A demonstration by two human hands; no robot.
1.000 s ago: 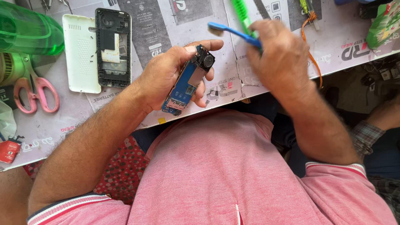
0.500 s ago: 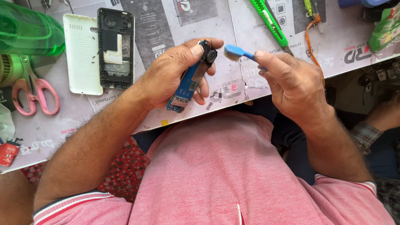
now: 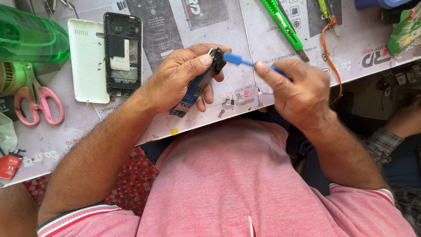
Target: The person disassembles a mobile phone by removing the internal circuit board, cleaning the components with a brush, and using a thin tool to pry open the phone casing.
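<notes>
Blue phone circuit board (image 3: 193,90), thin, light and fragile, sits edge-gripped in the left hand (image 3: 175,81) above the desk (image 3: 245,94); the right hand (image 3: 298,90) pinches a blue plastic pry tool (image 3: 239,60) touching its top end.

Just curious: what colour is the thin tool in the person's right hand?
Blue. The thin tool shows best in the head view, its tip against the small board in the left hand.

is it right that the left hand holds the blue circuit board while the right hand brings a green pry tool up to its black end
Not quite: the pry tool is blue, not green, as the head view shows. The green thing is a utility knife lying apart on the table. The rest holds: the left hand holds the blue circuit board and the right hand brings the tool to its black end.
</notes>
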